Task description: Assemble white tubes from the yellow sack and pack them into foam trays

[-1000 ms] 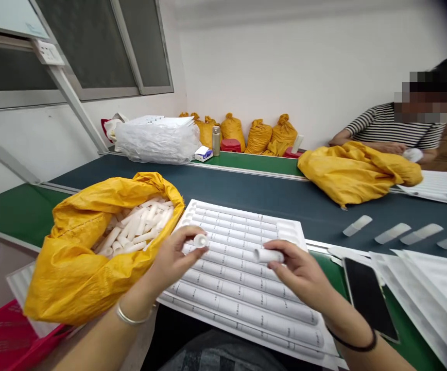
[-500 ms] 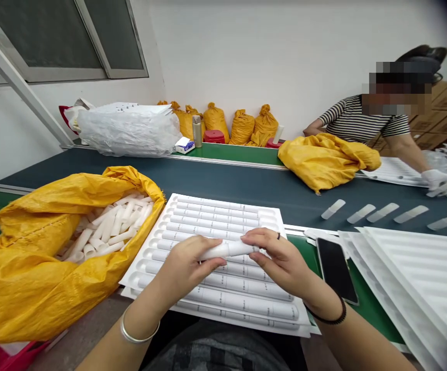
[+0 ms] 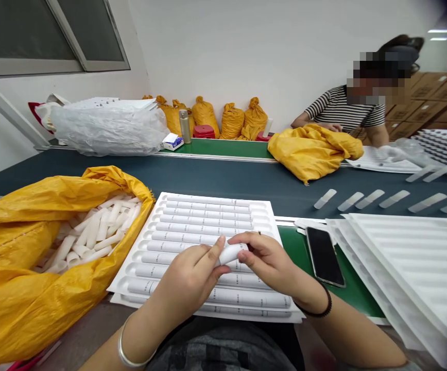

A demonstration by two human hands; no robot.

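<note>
Above the tray, a white plastic tube (image 3: 231, 253) is held between my two hands. My left hand (image 3: 192, 273) wraps its left part, covering most of it. The fingertips of my right hand (image 3: 265, 260) pinch its right end. Beneath them lies a white moulded tray (image 3: 118, 284), its grooves holding rows of white tubes (image 3: 242, 297) with small dark print. Another tray edge shows under it. To my left, an open yellow woven sack (image 3: 131, 178) is filled with loose, plain white tubes (image 3: 92, 232).
A phone (image 3: 325, 256) lies on the green bench right of the tray, beside stacked white trays (image 3: 405, 257). Across the dark belt (image 3: 208, 175), several tubes (image 3: 394, 199) lie in a row. Opposite, a person in a striped shirt (image 3: 326, 105) works behind a yellow sack (image 3: 312, 149).
The tube has slid deeper into my left hand, and my hands are closer together. My view has turned slightly right. The co-worker's gloved hand has drawn back from the tubes on the belt.
</note>
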